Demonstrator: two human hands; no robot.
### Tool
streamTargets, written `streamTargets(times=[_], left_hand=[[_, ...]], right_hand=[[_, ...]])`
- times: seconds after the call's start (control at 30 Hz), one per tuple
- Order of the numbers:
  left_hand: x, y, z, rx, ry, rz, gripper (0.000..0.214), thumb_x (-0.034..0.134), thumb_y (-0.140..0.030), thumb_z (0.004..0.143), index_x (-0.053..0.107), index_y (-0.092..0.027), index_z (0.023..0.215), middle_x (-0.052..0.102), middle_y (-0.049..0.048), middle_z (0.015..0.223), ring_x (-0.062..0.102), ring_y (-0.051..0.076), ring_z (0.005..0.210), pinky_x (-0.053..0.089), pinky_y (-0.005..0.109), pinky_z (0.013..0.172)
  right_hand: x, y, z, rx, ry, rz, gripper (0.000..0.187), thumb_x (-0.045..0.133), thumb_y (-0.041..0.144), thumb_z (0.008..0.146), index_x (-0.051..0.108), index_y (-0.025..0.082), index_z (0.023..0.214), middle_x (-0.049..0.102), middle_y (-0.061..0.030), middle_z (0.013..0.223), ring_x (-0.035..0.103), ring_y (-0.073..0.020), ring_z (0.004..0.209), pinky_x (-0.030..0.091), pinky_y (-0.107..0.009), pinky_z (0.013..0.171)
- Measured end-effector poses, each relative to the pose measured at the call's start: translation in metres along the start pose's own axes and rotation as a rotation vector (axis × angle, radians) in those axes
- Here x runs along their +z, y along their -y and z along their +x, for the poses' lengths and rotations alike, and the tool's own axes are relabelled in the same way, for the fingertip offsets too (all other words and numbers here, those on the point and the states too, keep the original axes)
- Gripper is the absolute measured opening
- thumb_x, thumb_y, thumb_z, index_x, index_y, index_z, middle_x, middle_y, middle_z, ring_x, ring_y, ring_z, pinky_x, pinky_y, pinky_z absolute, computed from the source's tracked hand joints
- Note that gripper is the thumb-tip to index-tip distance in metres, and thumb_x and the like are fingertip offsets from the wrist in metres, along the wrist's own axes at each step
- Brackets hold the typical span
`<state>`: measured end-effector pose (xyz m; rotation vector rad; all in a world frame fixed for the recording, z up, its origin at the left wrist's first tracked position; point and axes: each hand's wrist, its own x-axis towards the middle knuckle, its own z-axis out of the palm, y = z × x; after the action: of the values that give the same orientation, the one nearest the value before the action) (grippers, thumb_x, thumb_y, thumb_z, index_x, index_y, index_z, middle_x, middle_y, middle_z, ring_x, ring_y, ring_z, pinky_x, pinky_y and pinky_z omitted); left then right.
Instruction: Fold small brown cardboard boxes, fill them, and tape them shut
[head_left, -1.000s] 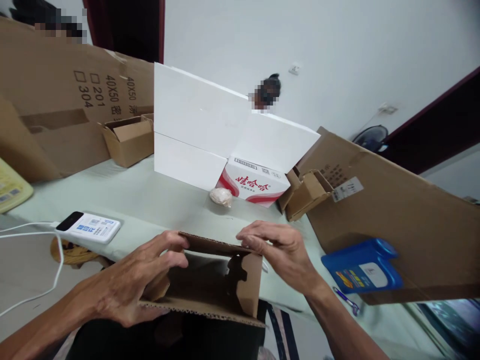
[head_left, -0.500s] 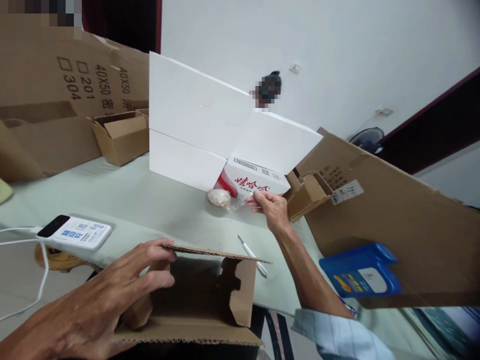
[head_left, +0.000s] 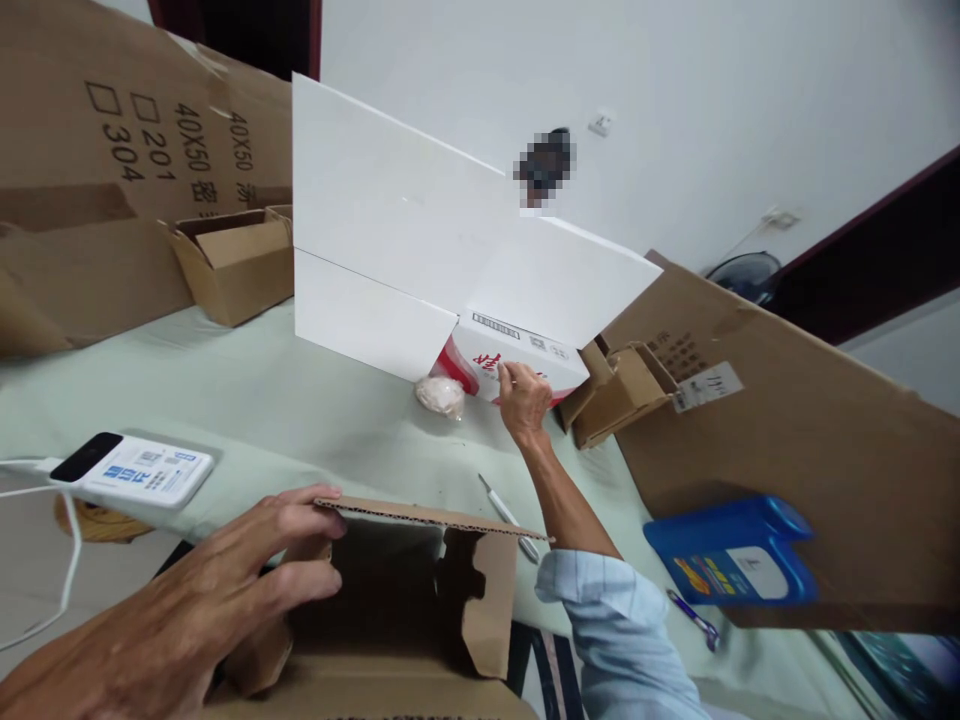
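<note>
My left hand (head_left: 247,580) grips the left side of an open brown cardboard box (head_left: 491,610) at the table's near edge, its thumb and fingers over the rim. The box's dark inside faces up toward me. My right hand (head_left: 526,400) reaches across the table, its fingers curled closed before a white carton (head_left: 517,345) with red print; whatever they hold is hidden. To its left lies a small pale bundle in clear plastic (head_left: 441,397), apart from the hand. A white pen-like tool (head_left: 510,517) with a thin metal tip rests between the box and my right forearm.
White panels (head_left: 390,200) stand behind the carton. Small open brown boxes (head_left: 244,270) flank them, and large cardboard sheets stand at both sides. A corded white device (head_left: 142,470) lies left. A blue bottle (head_left: 739,550) and a purple pen (head_left: 694,620) are at right.
My right hand has left the plastic-wrapped bundle's side, its fingers curling upward before the carton. My left hand keeps its grip, and the cardboard box has tilted slightly.
</note>
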<state>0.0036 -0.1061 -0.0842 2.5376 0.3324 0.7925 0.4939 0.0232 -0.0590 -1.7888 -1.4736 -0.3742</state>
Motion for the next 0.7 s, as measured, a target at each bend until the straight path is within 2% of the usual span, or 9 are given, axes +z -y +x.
streamTargets(times=[0.2, 0.33, 0.43, 0.57, 0.7], left_hand=[[0.000, -0.001, 0.001, 0.007, 0.001, 0.008, 0.089, 0.088, -0.036, 0.086, 0.047, -0.025, 0.165, 0.042, 0.0202, 0.172, 0.038, 0.046, 0.163, 0.056, 0.058, 0.122], [0.000, -0.001, 0.000, 0.029, 0.001, 0.034, 0.090, 0.086, -0.035, 0.086, 0.045, -0.021, 0.165, 0.040, 0.0212, 0.172, 0.035, 0.045, 0.165, 0.054, 0.059, 0.124], [0.000, 0.000, 0.000, 0.026, -0.002, 0.030, 0.089, 0.084, -0.034, 0.088, 0.044, -0.022, 0.166, 0.040, 0.0204, 0.173, 0.035, 0.045, 0.165, 0.054, 0.060, 0.123], [0.000, 0.000, 0.002, 0.027, 0.011, 0.023, 0.086, 0.082, -0.036, 0.090, 0.044, -0.025, 0.167, 0.039, 0.0183, 0.174, 0.035, 0.044, 0.165, 0.053, 0.059, 0.124], [-0.001, -0.002, 0.005, 0.039, 0.001, 0.030, 0.089, 0.085, -0.041, 0.089, 0.045, -0.021, 0.165, 0.039, 0.0212, 0.173, 0.034, 0.045, 0.165, 0.052, 0.059, 0.126]], right_hand=[[0.028, -0.001, -0.010, -0.120, 0.018, -0.065, 0.030, 0.058, 0.037, 0.110, 0.081, 0.020, 0.100, 0.082, -0.0115, 0.101, 0.069, -0.0220, 0.087, 0.044, -0.030, 0.077], [0.047, 0.005, -0.030, -0.166, 0.037, -0.041, 0.032, 0.057, 0.038, 0.112, 0.081, 0.021, 0.099, 0.082, -0.0106, 0.100, 0.071, -0.0216, 0.089, 0.046, -0.029, 0.076], [0.060, 0.013, -0.048, -0.192, 0.060, 0.002, 0.028, 0.059, 0.035, 0.111, 0.081, 0.022, 0.099, 0.083, -0.0102, 0.104, 0.073, -0.0212, 0.094, 0.049, -0.028, 0.079], [0.071, 0.023, -0.065, -0.181, 0.072, 0.080, 0.025, 0.063, 0.034, 0.106, 0.081, 0.023, 0.093, 0.084, -0.0097, 0.105, 0.073, -0.0221, 0.095, 0.052, -0.029, 0.082], [0.070, 0.023, -0.057, -0.087, 0.023, 0.178, 0.033, 0.057, 0.040, 0.106, 0.081, 0.020, 0.095, 0.083, -0.0099, 0.102, 0.074, -0.0238, 0.092, 0.055, -0.033, 0.086]])
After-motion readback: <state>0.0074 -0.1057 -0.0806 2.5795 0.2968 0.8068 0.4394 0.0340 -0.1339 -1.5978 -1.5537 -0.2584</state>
